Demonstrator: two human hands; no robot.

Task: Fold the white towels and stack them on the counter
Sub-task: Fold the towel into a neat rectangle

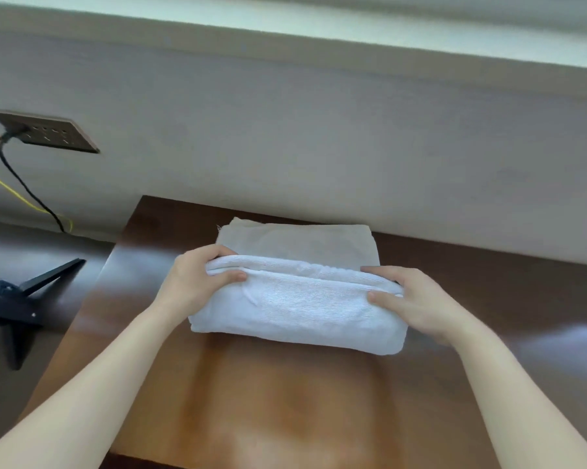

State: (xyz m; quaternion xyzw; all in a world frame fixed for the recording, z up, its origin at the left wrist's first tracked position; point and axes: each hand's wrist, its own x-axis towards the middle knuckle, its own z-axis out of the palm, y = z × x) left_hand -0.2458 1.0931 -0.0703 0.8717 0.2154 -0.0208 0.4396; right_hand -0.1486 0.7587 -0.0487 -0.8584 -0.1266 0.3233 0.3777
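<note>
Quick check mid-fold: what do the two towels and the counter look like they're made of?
Front towel: white terry cloth, probably cotton. Fine ribbed pile shows, and the fold is thick and soft-edged.
Back towel: similar cloth. It looks duller, grey-beige, though that may only be shade.
Counter: brown wood or wood-look veneer with a glossy finish. It mirrors pale light.

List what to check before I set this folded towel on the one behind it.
1. Left hand grips the front towel at its left end: ok.
2. Right hand grips its right end: ok.
3. Front towel's folded layers stay together: ok.
4. Back towel lies flat on the counter, nothing on top: ok.
5. Back towel's layers squared: not ok, one layer pokes out at its far left corner.
6. Front towel lifted off the counter: cannot tell.
</note>
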